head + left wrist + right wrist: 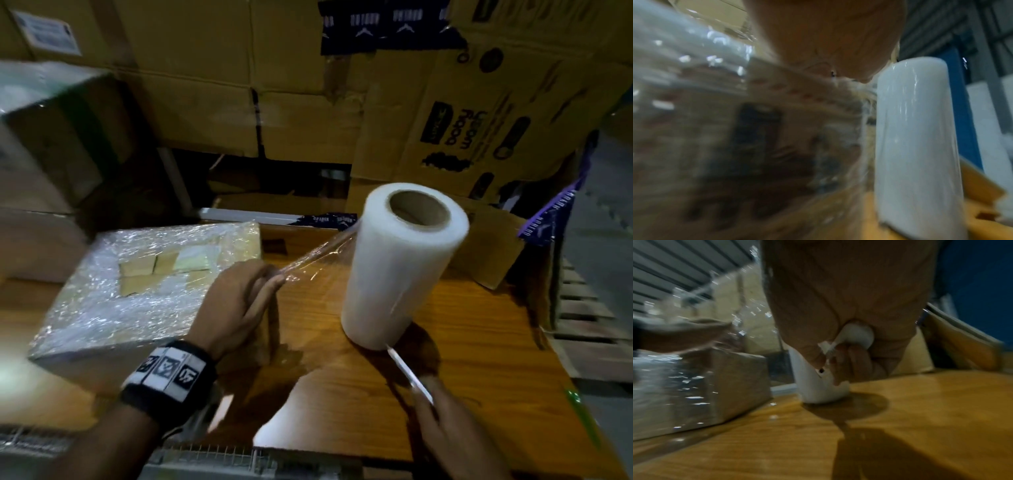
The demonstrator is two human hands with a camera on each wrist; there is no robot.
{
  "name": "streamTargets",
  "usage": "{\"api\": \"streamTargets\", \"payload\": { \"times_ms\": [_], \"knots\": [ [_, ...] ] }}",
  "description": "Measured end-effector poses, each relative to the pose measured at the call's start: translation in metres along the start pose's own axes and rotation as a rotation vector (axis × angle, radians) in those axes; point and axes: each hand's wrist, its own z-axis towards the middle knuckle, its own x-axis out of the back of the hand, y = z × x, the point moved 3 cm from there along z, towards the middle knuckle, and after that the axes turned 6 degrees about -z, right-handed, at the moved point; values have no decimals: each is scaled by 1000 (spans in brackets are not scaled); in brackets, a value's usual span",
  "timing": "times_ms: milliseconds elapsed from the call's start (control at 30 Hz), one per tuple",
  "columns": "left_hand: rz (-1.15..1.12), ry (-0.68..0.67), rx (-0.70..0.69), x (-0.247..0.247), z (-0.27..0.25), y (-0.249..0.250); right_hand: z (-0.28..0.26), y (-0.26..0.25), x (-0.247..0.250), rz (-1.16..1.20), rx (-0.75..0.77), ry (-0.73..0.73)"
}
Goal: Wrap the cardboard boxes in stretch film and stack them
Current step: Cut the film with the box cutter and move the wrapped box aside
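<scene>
Left hand [239, 301] pinches the film tail [308, 263] taut off the stretch film roll [400, 267], likely so the white cutter [409, 373] gripped in the right hand [445, 425] can slice it. Roll stands upright on the counter [462, 359], long axis vertical, core up. Wrapped cardboard box [137, 284] lies flat just left.

The left hand [239, 301] reaches forward with a banded wrist, its fingers [270, 286] pinching the film [318, 260]. The right hand [442, 414], low at the right, is curled round a thin white tool [409, 375] that points forward and up.
</scene>
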Motion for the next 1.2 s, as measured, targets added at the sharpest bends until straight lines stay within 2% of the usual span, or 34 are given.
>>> {"api": "streamTargets", "payload": {
  "times_ms": [100,200,300,400,767,1200],
  "knots": [
    [-80,-4,-25,-2,9,9,-11,-63,22,42,163,83],
    [-95,-9,-36,-3,17,19,-7,-112,36,139,303,312],
    [-104,54,-31,-1,25,24,9,-141,38,153,362,447],
    [-140,117,-28,5,29,30,25,-158,37,148,383,509],
    [-140,180,-56,11,41,35,44,-173,31,123,384,563],
    [-238,209,-77,0,38,40,61,-168,-12,-9,353,464]
  ]
}}
